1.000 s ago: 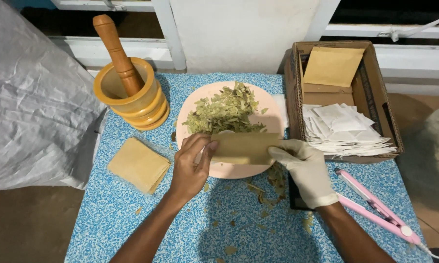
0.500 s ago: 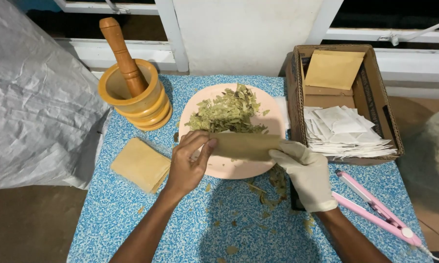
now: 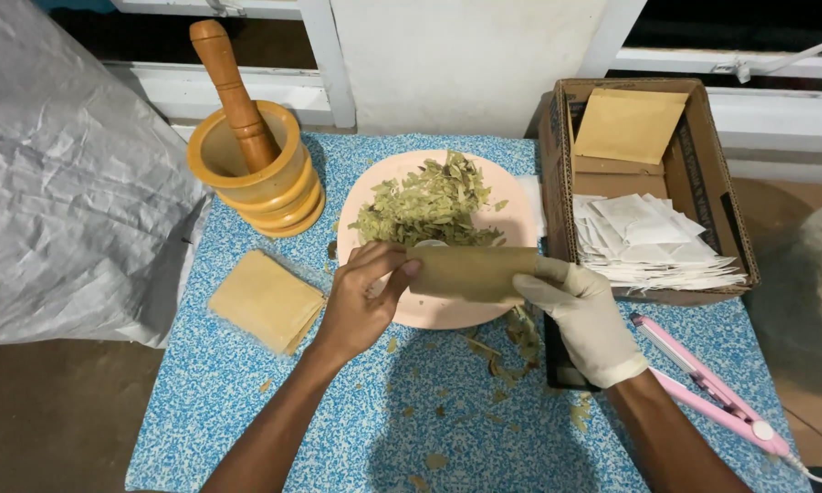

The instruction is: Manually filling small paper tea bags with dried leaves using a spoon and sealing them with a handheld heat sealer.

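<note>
Hands: both grip one brown paper pouch (image 3: 470,272), held level over the near half of the pink plate (image 3: 447,315).
Left hand (image 3: 361,306): bare; thumb and fingertips pinch the pouch's left end, apparently at its mouth, though the opening itself cannot be made out.
Right hand (image 3: 584,315): in a white glove; fingers closed around the pouch's right end, steadying it.
Pouch position: just in front of the heap of dried green leaves (image 3: 429,208), close to it; contact with the heap cannot be confirmed.
Plate contents: leaves piled on the far half; the near rim is bare.
Step in hand (judgement): pouch being presented and opened at the plate, filling not evidently begun.
Next move calls for (judgement): a mouth held wide and kept low to the leaves, with one hand freed to gather them; brittle pieces will scatter if the pouch tilts.
Evidence of spillage: leaf fragments (image 3: 507,361) lie on the blue speckled tablecloth (image 3: 246,402) near the plate.
Stock, left: stack of tan pouches (image 3: 265,299) on the cloth, just beside the left hand.
Stock, right: cardboard box (image 3: 703,183) holding white sachets (image 3: 648,242) and a tan envelope (image 3: 630,126).
Tools: yellow mortar (image 3: 260,178) with wooden pestle (image 3: 233,91) standing in it; pink heat sealer (image 3: 712,388) by the right forearm, well apart from the pouch.
</note>
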